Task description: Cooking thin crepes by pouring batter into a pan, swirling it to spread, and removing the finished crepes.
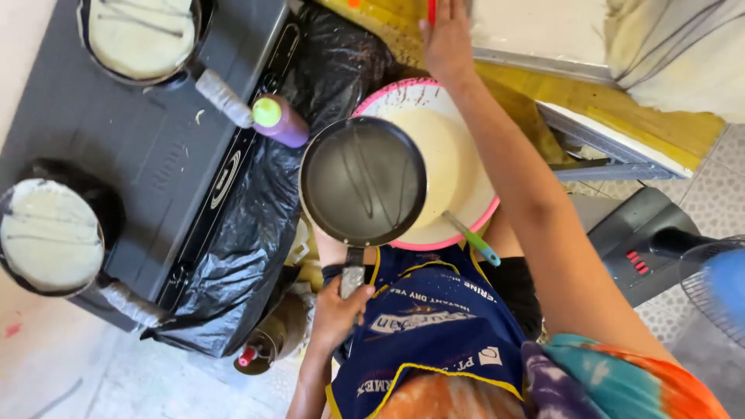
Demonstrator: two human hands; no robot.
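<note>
Beside the stove (155, 147), left hand (337, 314) grips the pan (363, 180) level over batter (454, 167); right hand (444, 43) reaches, fingers wide.

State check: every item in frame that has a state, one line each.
Handheld pan: empty, thin batter streaks, held over the basin.
Pink-rimmed basin: holds pale batter; spoon handle on its rim.
Top stove pan: coated with pale batter.
Lower stove pan: coated with pale batter.
Left hand: gripping the pan handle.
Right hand: raised, touching a red object.
</note>
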